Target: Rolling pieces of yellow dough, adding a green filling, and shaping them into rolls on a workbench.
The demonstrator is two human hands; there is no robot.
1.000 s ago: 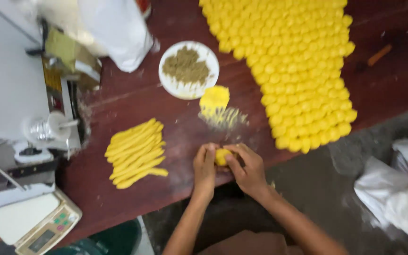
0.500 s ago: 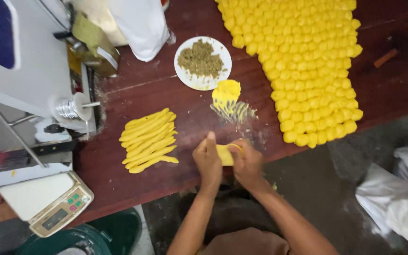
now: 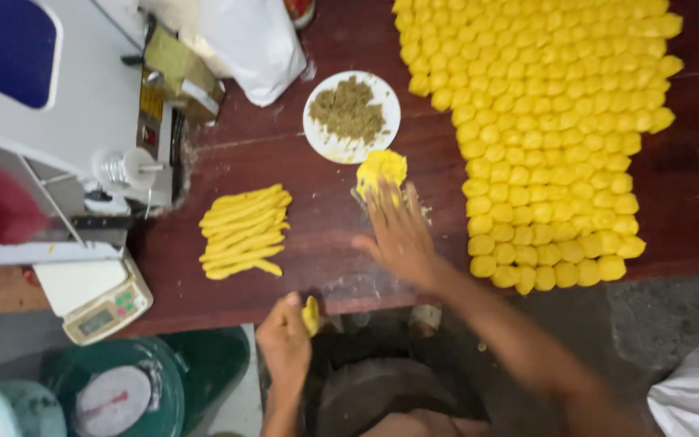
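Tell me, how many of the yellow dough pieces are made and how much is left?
Done: a big field of shaped yellow pieces covers the table. In hand: the left hand holds a small dough piece, while the right hand reaches to the dough lump. Left: a pile of yellow dough strips and the filling on the plate.

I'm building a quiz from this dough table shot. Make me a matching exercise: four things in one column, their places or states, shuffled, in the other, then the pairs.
Things:
1. White plate
2. Yellow dough sticks
3. Left hand
4. Right hand

Places or states:
A. Stretched out flat, fingertips at the small yellow dough lump
B. Lying in a pile on the dark red table, left of the hands
C. Holds greenish-brown crumbly filling
D. Curled around a small piece of yellow dough at the table's near edge

Pairs: 1-C, 2-B, 3-D, 4-A
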